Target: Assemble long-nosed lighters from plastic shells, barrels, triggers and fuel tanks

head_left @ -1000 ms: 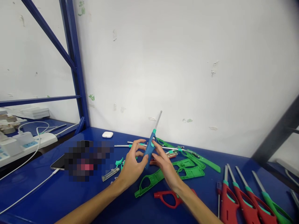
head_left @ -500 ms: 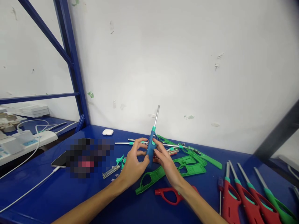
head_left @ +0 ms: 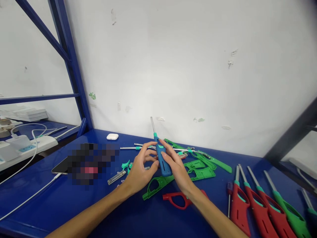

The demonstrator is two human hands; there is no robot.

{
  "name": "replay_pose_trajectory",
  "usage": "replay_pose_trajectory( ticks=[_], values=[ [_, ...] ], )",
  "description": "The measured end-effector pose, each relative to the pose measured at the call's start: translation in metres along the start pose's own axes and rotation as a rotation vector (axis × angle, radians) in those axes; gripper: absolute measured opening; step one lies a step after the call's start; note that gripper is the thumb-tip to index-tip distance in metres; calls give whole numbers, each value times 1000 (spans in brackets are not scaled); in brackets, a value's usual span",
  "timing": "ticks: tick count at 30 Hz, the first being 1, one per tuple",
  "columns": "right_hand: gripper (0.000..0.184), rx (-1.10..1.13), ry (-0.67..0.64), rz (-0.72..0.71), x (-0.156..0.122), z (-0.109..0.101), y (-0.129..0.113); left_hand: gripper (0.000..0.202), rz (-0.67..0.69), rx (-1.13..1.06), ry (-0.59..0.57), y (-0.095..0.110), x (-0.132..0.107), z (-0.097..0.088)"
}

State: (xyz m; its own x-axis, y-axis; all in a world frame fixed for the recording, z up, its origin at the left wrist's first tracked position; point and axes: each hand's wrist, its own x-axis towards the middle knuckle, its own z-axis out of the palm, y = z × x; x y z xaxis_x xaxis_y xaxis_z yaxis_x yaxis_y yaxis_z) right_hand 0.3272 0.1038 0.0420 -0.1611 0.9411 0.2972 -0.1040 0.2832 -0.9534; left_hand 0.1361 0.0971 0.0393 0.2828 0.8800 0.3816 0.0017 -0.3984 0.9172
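Note:
Between both hands a blue gas lighter [head_left: 163, 163] is held tilted, its metal tube pointing up and away towards the wall. My left hand [head_left: 143, 167] is curled at the lighter's left side, its fingers touching near the trigger. My right hand [head_left: 177, 167] wraps the right side, with fingers lying along the blue body. Under the hands lie green lighter casing halves [head_left: 158, 186] and a red casing half [head_left: 178, 201]. Metal tubes with teal collars [head_left: 130, 148] spread behind. Left of my left hand are a clear fuel tank [head_left: 116, 178] and small teal triggers [head_left: 125, 164].
Red lighters [head_left: 240, 206], a green lighter [head_left: 289, 211] and a screwdriver [head_left: 229, 190] lie at the right. On the left are a phone [head_left: 60, 165] with a white cable, a white earbud case [head_left: 112, 136] and a power strip [head_left: 42, 145]. A blue frame post [head_left: 71, 66] rises behind.
The lighter has turned: its tube now leans left instead of right, and its slotted side faces me. Both hands stay on it. The camera view has shifted slightly.

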Motion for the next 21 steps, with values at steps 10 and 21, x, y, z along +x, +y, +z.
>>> replay_pose_trajectory(
  ticks=[10,21],
  values=[
    [46,-182,29,33,-1,6,5,43,-205,-15,-186,0,9,-14],
    [41,-212,97,23,3,-2,9,41,-211,93,-152,-11,-6,6]
  ],
)
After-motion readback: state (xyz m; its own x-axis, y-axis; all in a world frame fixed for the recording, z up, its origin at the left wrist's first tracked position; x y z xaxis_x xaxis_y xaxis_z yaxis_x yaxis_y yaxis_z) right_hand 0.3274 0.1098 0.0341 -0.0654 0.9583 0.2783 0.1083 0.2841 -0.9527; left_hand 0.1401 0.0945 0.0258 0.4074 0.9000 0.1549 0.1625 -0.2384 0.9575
